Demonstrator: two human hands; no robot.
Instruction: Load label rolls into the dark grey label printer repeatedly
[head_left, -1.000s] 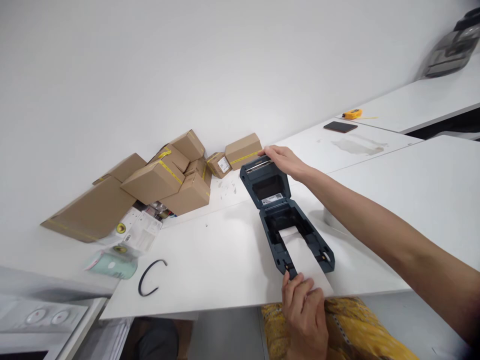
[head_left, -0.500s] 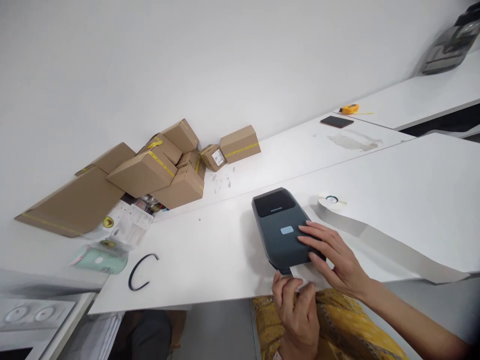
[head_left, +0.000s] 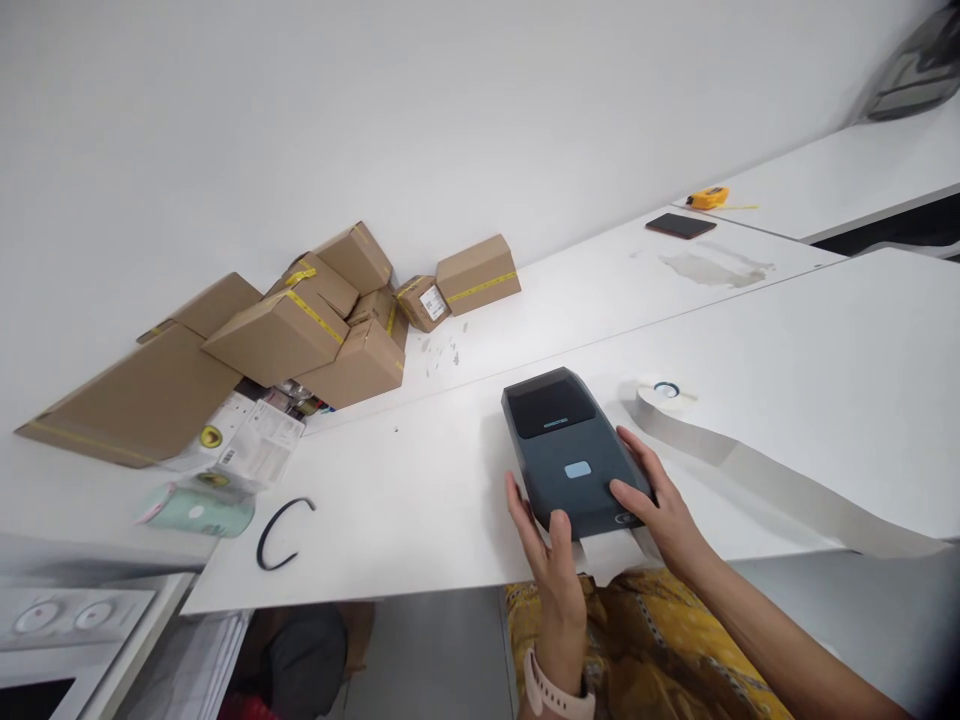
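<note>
A dark grey label printer (head_left: pixel 581 455) lies on the white table near its front edge. It has a black glossy window and a pale blue button on top. My left hand (head_left: pixel 551 560) grips its left front corner, thumb on the front edge. My right hand (head_left: pixel 660 500) grips the right side, thumb on top and fingers along the side. A short piece of white paper (head_left: pixel 609 550) shows below its front edge. Right of the printer a roll of white label paper (head_left: pixel 666 393) lies on the table, its long strip (head_left: pixel 780 480) trailing to the right.
Cardboard boxes (head_left: pixel 277 335) are piled at the back left, by packaged goods (head_left: pixel 262 445) and a mint-green packet (head_left: pixel 202 512). A black curved band (head_left: pixel 281 535) lies at the front left. Farther back on the right are a phone (head_left: pixel 681 225) and a yellow tape measure (head_left: pixel 707 198).
My left hand has moved from the paper below the front edge up to the printer's left side. My right hand has shifted from the top to grip the right side.
</note>
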